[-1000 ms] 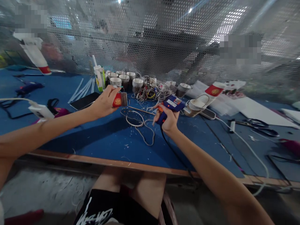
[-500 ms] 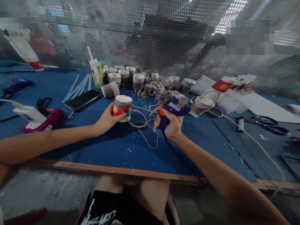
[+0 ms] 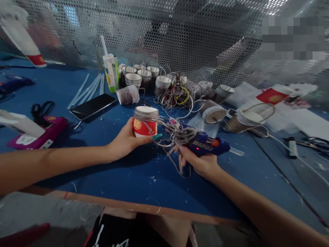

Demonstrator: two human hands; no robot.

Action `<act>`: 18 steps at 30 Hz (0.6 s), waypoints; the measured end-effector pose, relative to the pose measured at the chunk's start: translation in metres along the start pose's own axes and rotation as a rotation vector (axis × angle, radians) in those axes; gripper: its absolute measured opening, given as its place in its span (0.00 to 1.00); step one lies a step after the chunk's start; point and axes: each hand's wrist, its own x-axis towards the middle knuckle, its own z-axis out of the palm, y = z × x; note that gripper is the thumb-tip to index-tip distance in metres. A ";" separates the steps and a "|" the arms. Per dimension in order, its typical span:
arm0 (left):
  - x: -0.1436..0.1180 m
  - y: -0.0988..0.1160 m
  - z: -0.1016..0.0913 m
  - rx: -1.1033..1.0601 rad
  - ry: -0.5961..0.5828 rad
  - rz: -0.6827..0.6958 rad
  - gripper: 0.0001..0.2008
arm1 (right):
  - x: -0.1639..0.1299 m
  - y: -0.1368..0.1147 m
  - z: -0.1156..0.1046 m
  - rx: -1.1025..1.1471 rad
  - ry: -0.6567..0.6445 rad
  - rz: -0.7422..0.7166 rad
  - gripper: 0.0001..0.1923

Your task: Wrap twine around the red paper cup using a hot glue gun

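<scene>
My left hand (image 3: 128,140) is closed round a red and white paper cup (image 3: 145,126) with grey cord wound below its rim. The cup stands upright just above the blue table. In my right hand (image 3: 200,163) is a blue glue gun (image 3: 205,144), its red light lit and a clear glue stick poking out of the back. A tangle of grey cord (image 3: 183,133) lies across the front of the gun and hides its nozzle. Loose cord runs from the cup to this tangle, below which a loop hangs.
Several cord-wrapped cups (image 3: 133,79) stand at the back beside a drink carton (image 3: 111,73) and a heap of cord and wires (image 3: 177,95). A phone (image 3: 93,107) and a purple power strip (image 3: 41,132) lie left. Right are a tipped cup (image 3: 212,112) and scissors (image 3: 318,145).
The glue gun has moved right and nearer me, with cord now tangled over its front. A tipped cup now shows behind it. The view has shifted; my left hand still holds the cup.
</scene>
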 end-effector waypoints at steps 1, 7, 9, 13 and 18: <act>0.000 -0.001 0.000 0.002 -0.005 0.004 0.32 | 0.000 -0.002 0.001 -0.001 -0.027 0.015 0.21; 0.000 -0.006 0.001 -0.006 0.001 0.022 0.35 | 0.002 -0.006 0.003 0.003 -0.069 -0.019 0.23; 0.000 -0.006 0.001 -0.003 0.006 0.023 0.36 | 0.002 -0.002 0.002 -0.005 -0.067 -0.021 0.24; 0.000 -0.005 0.002 -0.006 0.003 0.019 0.36 | 0.002 0.004 0.001 -0.023 -0.045 -0.020 0.24; -0.001 -0.004 0.002 -0.006 -0.008 0.027 0.35 | 0.000 0.003 0.001 -0.086 -0.010 -0.059 0.22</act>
